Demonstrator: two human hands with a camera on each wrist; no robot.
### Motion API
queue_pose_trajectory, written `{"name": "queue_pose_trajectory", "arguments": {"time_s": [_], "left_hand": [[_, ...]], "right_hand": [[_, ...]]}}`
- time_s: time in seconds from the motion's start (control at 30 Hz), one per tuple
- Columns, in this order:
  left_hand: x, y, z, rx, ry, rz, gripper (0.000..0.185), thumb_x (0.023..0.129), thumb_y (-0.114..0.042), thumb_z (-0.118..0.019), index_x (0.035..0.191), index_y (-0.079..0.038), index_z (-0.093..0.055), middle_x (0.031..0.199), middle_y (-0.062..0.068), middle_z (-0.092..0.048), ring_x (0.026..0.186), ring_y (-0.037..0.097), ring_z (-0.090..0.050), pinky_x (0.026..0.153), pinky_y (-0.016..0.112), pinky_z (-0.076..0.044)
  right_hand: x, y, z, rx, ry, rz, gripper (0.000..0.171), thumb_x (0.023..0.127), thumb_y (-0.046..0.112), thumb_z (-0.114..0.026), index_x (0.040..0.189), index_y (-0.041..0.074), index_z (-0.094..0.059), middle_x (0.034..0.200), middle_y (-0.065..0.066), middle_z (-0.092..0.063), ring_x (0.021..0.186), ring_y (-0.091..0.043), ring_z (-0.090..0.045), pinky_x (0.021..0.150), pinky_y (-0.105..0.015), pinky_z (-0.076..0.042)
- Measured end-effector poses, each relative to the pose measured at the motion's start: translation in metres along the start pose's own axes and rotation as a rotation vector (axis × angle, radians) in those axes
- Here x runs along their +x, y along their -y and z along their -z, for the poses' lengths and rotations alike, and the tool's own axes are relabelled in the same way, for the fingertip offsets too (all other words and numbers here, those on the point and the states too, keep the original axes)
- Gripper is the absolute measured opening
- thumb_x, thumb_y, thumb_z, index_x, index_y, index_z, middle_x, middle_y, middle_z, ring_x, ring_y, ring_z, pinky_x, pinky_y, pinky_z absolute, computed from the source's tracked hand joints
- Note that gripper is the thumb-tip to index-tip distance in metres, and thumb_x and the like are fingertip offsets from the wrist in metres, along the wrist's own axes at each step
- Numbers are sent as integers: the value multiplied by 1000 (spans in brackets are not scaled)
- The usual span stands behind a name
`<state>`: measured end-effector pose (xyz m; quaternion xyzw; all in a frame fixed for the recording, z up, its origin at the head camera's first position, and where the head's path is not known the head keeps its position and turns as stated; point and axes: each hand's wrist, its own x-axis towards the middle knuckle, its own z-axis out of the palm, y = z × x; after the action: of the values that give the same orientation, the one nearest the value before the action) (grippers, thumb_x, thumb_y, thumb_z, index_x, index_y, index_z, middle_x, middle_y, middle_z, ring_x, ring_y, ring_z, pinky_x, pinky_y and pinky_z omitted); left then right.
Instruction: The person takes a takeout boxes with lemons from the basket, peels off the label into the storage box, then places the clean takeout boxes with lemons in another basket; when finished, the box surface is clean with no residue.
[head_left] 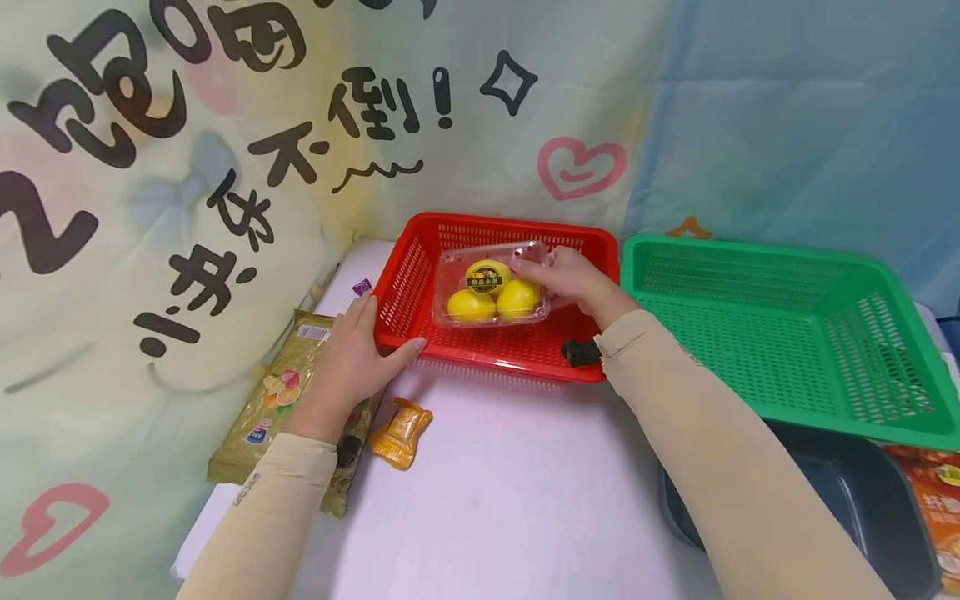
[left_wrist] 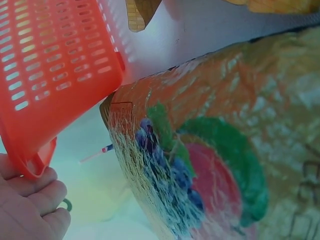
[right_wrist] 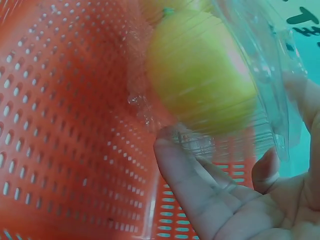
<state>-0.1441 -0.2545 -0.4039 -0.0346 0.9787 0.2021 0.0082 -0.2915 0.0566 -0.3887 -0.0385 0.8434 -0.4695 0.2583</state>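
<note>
A: Right hand (head_left: 573,279) grips the clear box (head_left: 491,287) of yellow fruit by its right end. Fingers (right_wrist: 185,175) curl under the box, thumb on top. The box sits tilted inside the red basket (head_left: 480,350); whether it touches the basket floor cannot be told.

B: Left hand?

A: Left hand (head_left: 352,358) holds the red basket's near-left corner, thumb along the front rim, fingers (left_wrist: 42,197) curled against the outer wall.

B: Surroundings?

A: The red basket stands on the white table (head_left: 510,475), against the backdrop. A green basket (head_left: 780,333) stands just beside it on the right. A flat printed packet (head_left: 273,400) lies under the left wrist, with a small orange packet (head_left: 401,432) near it. A dark tub (head_left: 870,500) sits in front of the green basket.
</note>
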Motion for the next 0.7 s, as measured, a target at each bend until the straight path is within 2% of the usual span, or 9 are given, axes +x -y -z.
{"name": "queue_pose_trajectory", "arguments": {"time_s": [0.2,0.4,0.5,0.6,0.7], "left_hand": [[-1,-2,0,-1,8,15,113,89,-71,-66,167,-6,-17,174,17,-22,159,44,-25,119,67,-38],[-2,-5,-1,-2,6,8,113,89,-69,-67,167,-4,-18,174,19,-22,159,45,-24,121,68,-34],[-2,-5,-1,1,4,6,113,89,-69,-67,167,-4,-18,174,19,-22,159,46,-24,121,68,-34],[-2,-5,-1,3,3,-3,113,89,-70,-66,166,-2,-19,173,20,-23,158,47,-24,124,67,-30],[-3,-3,-1,2,1,-11,112,90,-70,-64,166,-1,-19,173,21,-23,158,47,-24,127,65,-25]], "right_hand": [[-12,6,9,19,-39,13,60,96,61,-66,120,7,-52,121,-12,-64,101,-24,-70,89,-38,-65],[-32,12,21,34,-104,27,55,95,61,-66,102,11,-45,109,-10,-60,95,-22,-68,87,-36,-65],[-44,14,26,43,-121,55,56,94,63,-66,101,12,-43,98,-7,-59,87,-20,-65,80,-32,-62],[-58,17,31,70,-118,104,56,95,61,-66,101,10,-42,83,-4,-54,73,-17,-56,69,-29,-53],[-73,19,35,91,-107,148,54,97,56,-66,103,9,-43,78,-2,-53,69,-15,-52,66,-28,-50]]}}
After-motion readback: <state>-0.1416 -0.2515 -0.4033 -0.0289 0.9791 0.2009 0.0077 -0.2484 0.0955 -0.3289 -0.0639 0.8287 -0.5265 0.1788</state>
